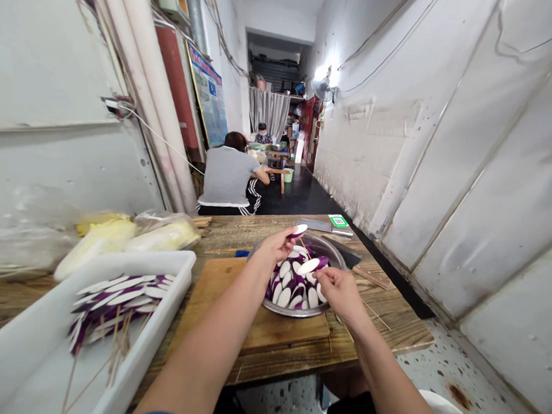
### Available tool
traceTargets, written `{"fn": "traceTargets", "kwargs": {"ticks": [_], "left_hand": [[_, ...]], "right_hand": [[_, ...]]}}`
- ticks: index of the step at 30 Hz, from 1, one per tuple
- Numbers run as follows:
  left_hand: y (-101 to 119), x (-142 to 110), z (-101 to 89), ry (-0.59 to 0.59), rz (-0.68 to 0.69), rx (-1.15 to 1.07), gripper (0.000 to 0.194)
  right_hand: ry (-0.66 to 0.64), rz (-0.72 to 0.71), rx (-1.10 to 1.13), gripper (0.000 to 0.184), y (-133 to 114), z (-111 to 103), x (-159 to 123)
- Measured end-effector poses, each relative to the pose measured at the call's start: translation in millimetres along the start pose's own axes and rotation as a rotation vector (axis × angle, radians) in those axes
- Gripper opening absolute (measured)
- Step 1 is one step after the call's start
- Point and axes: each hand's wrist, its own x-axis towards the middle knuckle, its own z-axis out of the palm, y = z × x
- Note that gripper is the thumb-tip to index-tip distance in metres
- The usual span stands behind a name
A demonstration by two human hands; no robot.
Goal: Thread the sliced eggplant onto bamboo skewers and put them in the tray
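Note:
My left hand [279, 244] pinches a white eggplant slice [297, 231] with purple skin, above the far side of a metal bowl [276, 309]. My right hand [340, 292] is closed on a thin bamboo skewer, mostly hidden by the fingers. An eggplant slice [310, 266] sits on that skewer just left of my right fingertips. Part of the stick [305, 247] shows between this slice and the one in my left hand. Many cut eggplant slices [286, 296] fill the bowl, which stands partly on a wooden cutting board [213, 291].
At left, a white tray [184, 273] holds skewered eggplant [122, 300]. Plastic bags [163, 234] lie behind it. A cleaver [319, 225], a wood-handled knife [370, 276] and loose skewers [376, 315] lie around the bowl. A person in grey [228, 175] sits beyond the table.

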Motion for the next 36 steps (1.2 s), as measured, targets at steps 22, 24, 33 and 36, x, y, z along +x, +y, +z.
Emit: {"fn": "traceTargets", "kwargs": {"ticks": [22,24,33,36], "left_hand": [[-0.8,4.9,-1.5,0.037,0.020,-0.002,0.005],[-0.9,5.7,-1.7,0.046,0.028,0.001,0.004],[0.4,1.8,1.0,0.028,0.002,-0.001,0.005],[0.7,-0.4,2.2,0.019,-0.006,0.018,0.004]], "right_hand": [[-0.003,-0.021,-0.037,0.027,2.9,0.0,0.9],[-0.003,-0.021,-0.044,0.027,2.9,-0.4,0.9],[-0.001,-0.013,-0.046,0.027,-1.1,-1.5,0.8],[-0.001,-0.017,-0.049,0.027,-0.4,-1.5,1.4]]}}
